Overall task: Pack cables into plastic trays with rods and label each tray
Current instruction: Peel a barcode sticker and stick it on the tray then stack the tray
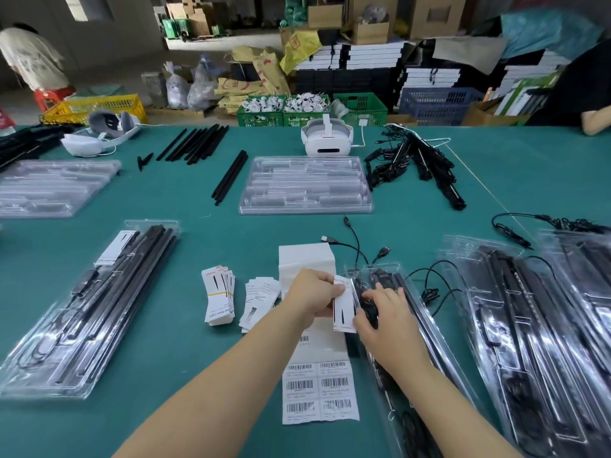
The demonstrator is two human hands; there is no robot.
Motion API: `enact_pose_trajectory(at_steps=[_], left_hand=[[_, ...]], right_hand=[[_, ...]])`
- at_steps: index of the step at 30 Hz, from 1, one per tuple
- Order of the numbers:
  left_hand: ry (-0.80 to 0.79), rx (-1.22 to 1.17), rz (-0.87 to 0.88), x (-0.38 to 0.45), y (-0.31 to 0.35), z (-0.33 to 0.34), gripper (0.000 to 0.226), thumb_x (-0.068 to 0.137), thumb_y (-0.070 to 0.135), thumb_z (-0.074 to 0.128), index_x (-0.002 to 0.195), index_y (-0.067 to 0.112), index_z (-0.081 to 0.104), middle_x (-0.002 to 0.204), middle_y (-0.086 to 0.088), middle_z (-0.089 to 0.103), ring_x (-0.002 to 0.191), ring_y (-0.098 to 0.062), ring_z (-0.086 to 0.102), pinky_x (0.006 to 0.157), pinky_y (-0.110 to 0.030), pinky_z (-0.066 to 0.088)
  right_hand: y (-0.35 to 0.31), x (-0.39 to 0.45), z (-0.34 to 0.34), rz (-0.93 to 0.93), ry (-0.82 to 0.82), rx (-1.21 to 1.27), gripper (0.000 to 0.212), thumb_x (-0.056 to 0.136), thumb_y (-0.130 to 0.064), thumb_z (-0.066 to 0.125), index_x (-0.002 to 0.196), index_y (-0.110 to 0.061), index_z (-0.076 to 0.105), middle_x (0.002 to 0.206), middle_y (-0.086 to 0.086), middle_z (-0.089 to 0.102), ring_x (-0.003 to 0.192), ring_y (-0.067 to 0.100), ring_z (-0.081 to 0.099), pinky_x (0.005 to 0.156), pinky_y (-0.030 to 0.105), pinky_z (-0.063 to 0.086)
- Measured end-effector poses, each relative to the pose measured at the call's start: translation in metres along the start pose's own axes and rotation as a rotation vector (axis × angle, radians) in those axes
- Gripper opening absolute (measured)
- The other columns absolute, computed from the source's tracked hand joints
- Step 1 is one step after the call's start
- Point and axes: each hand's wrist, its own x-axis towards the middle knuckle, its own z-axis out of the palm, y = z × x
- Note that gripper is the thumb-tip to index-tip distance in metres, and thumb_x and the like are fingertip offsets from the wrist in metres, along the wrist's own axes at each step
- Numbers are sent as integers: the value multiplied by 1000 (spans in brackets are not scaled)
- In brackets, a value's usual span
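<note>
Several filled trays (pixel 535 325) lie at right and one at lower left, empty trays (pixel 305 185) wait above, while the left hand (pixel 312 294) pinches a card (pixel 344 307) and the right hand (pixel 383 317) presses curled fingers on the center tray (pixel 426 328).

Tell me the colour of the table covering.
Teal green table covering, plain with no pattern; the head view, the only one, shows it clearly.

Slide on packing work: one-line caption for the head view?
Left hand holds a label card at a cable-filled tray while the right hand steadies it.
</note>
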Motion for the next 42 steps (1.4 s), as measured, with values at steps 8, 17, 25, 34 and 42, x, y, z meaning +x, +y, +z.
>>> enact_pose_trajectory(at_steps=[8,17,25,34,42], left_hand=[[-22,-55,-49,0,0,5,18,97,-8,50,103,-2,66,105,-21,70,85,-27,71,73,-35,61],[-83,-26,-105,1,7,2,24,96,4,62,120,6,67,96,-12,74,74,-21,71,62,-32,60],[-19,-6,-95,9,10,10,19,96,-3,60,114,-2,66,97,-18,72,75,-25,69,71,-36,62],[-36,-31,-154,7,13,8,16,99,-3,53,109,2,64,85,-12,69,65,-19,67,57,-32,58],[10,-4,-127,4,16,13,21,97,0,59,116,1,67,100,-18,73,70,-21,69,54,-31,59]], right_hand=[[-1,0,-1,6,-13,8,29,93,-26,59,118,-11,61,115,-1,61,134,16,44,124,40,14],[-1,0,-2,26,6,49,22,93,-24,60,112,-14,62,107,-8,58,130,17,48,123,42,17],[-2,0,-2,25,7,62,24,93,-23,61,114,-12,62,104,-11,52,130,17,47,123,41,17],[0,0,-1,33,14,63,26,94,-24,59,116,-12,62,109,-6,58,130,14,46,123,39,17],[1,-1,1,7,28,69,19,91,-23,63,108,-13,64,107,-4,61,131,18,48,123,43,19]])
